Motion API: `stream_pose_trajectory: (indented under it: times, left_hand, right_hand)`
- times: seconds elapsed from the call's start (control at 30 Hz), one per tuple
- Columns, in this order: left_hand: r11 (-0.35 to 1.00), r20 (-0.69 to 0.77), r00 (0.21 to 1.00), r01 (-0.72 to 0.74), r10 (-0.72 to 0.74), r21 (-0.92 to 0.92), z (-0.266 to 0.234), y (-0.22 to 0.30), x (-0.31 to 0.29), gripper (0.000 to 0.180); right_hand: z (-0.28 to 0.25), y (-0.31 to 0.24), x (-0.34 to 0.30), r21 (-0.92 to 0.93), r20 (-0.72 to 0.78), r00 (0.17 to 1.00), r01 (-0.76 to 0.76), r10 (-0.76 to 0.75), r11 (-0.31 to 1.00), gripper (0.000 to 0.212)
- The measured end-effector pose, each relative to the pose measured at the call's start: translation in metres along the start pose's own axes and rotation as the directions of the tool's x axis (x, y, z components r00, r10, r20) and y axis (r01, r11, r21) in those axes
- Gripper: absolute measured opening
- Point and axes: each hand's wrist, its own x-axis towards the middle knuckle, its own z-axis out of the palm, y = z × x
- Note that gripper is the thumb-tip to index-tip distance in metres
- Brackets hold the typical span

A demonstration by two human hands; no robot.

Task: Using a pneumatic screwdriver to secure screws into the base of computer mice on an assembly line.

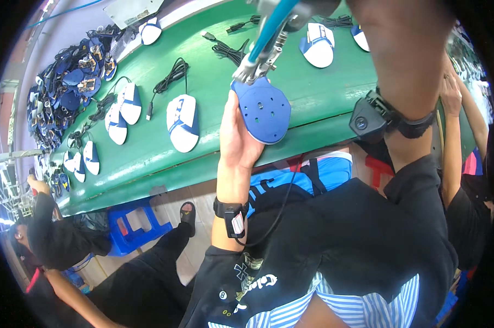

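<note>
My left hand (238,136) grips a computer mouse (266,117) with its flat blue underside turned up, and small holes show in it. The tip of a metal tool (255,68), which looks like a power screwdriver with a bright blue hose (274,27), is at the mouse's far end; I cannot tell whether they touch. My raised right hand (402,38) is blurred beside the tool at the top edge, its fingers out of sight. White and blue mice lie around on the green bench, the closest being a mouse (183,123) to the left with its black cable (173,74).
The green bench (214,164) runs across. A heap of blue mouse parts (72,82) is piled at far left. More mice (318,46) with coiled cables lie at the back. Co-workers sit left (55,229) and right (471,202). A blue stool (135,227) stands below.
</note>
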Motion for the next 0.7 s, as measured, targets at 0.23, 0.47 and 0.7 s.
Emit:
stream_pose_trajectory:
  times: [0.23, 0.47, 0.7]
  left_hand:
    - [0.95, 0.084, 0.99, 0.136, -0.117, -0.283, -0.012, -0.011, -0.001, 0.08]
    - [0.943, 0.08, 0.988, 0.15, -0.131, -0.297, -0.01, -0.007, -0.001, 0.073]
    - [0.94, 0.098, 0.987, 0.151, -0.127, -0.305, -0.012, -0.006, -0.003, 0.07]
  right_hand:
    - [0.022, 0.031, -0.001, 0.075, 0.058, 0.993, -0.106, 0.102, 0.992, 0.017]
    - [0.034, 0.054, 0.0, 0.102, 0.091, 0.988, -0.132, 0.123, 0.986, 0.017]
    - [0.043, 0.058, -0.007, 0.111, 0.097, 0.987, -0.137, 0.126, 0.984, 0.017]
